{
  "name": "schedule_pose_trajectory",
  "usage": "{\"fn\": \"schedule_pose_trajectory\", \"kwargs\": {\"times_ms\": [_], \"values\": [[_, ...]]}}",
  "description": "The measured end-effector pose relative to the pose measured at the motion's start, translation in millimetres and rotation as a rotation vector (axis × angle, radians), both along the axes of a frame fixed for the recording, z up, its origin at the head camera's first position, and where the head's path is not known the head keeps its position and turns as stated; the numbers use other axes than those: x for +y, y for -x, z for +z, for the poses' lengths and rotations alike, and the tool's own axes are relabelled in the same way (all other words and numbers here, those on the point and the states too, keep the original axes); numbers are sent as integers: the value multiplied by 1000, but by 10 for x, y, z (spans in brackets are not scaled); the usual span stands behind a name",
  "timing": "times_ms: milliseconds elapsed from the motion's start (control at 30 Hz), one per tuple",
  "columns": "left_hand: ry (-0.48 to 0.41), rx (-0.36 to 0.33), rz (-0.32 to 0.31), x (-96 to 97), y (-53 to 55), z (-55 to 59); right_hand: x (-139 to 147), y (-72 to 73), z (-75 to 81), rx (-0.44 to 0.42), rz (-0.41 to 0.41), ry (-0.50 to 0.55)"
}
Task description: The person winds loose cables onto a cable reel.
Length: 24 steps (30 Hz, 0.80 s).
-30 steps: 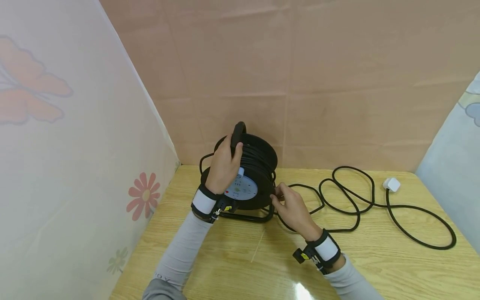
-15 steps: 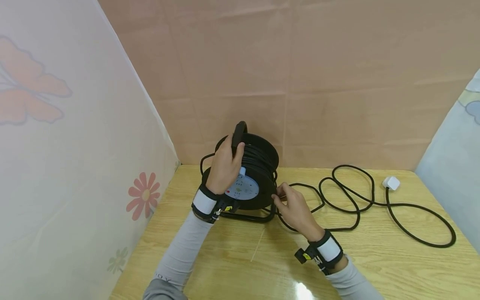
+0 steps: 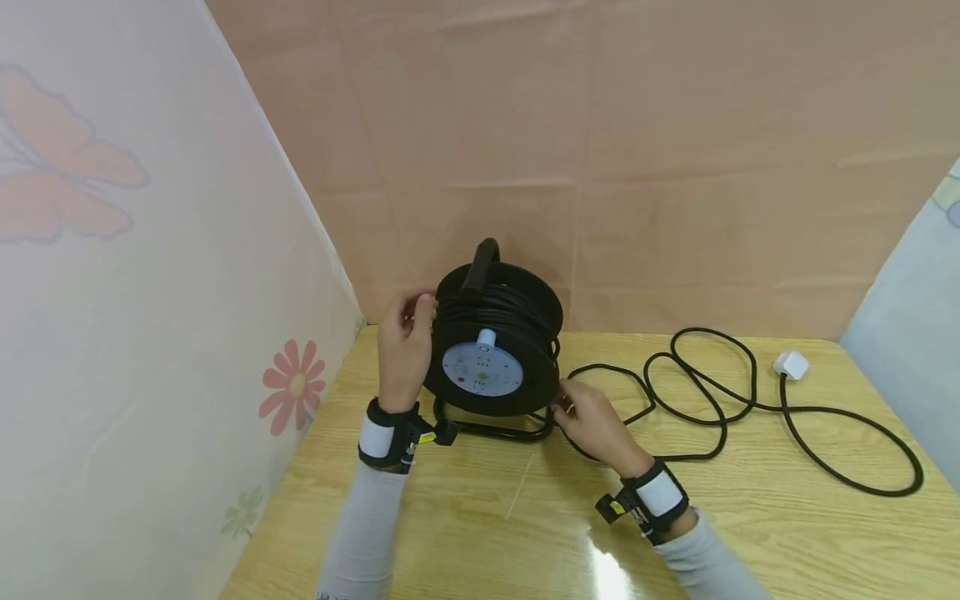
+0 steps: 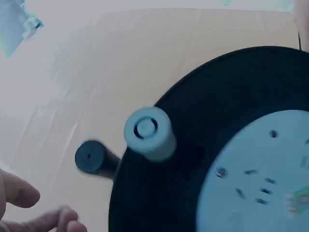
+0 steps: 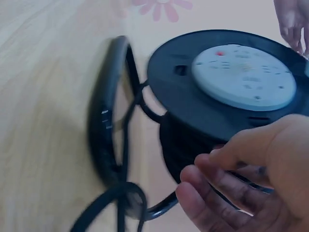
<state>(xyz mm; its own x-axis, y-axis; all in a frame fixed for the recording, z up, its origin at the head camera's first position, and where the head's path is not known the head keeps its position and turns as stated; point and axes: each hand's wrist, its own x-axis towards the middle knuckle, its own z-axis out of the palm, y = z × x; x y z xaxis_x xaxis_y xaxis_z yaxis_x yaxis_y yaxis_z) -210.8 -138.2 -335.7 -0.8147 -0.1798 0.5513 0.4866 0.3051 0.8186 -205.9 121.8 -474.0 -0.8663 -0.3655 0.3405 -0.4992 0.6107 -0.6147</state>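
A black cable reel (image 3: pixel 536 367) stands on the table, with wound black cable behind its front disc and a pale blue socket panel (image 3: pixel 482 369). My left hand (image 3: pixel 403 350) is at the reel's left side, below the dark carry handle (image 3: pixel 478 273); in the left wrist view its loosely bent fingers (image 4: pixel 21 191) are apart from the disc. A pale winding knob (image 4: pixel 150 134) juts from the disc. Low at the reel's right edge is my right hand (image 3: pixel 596 425). In the right wrist view its fingers (image 5: pixel 193 198) curl loosely beside the drum, with nothing seen between them.
Loose black cable (image 3: pixel 693 456) runs in loops from the reel to the right, ending in a white plug (image 3: pixel 791 364). The reel's tubular stand (image 3: pixel 502 432) rests on the wooden table (image 3: pixel 465 517). A brown paper backdrop (image 3: pixel 675 167) rises behind; a flower-print sheet (image 3: pixel 187 333) hangs at left.
My left hand has let go of the carry handle and moved left and down. The reel now faces more to the front. My right hand stays by the reel's right edge.
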Motion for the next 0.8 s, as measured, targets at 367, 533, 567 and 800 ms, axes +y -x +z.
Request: {"fn": "schedule_pose_trajectory", "kwargs": {"times_ms": [367, 533, 567, 800], "values": [[-29, -277, -181, 230, -247, -545, -75, 135, -342, 49, -11, -213], [-87, -355, -305, 341, -278, -622, -116, 176, -421, 125, 32, -226], [-114, -364, -328, 352, -276, -628, -117, 181, -433, 134, 35, -231], [-166, -361, -398, 431, -242, -603, -107, 184, -467, 157, 29, -227]]}}
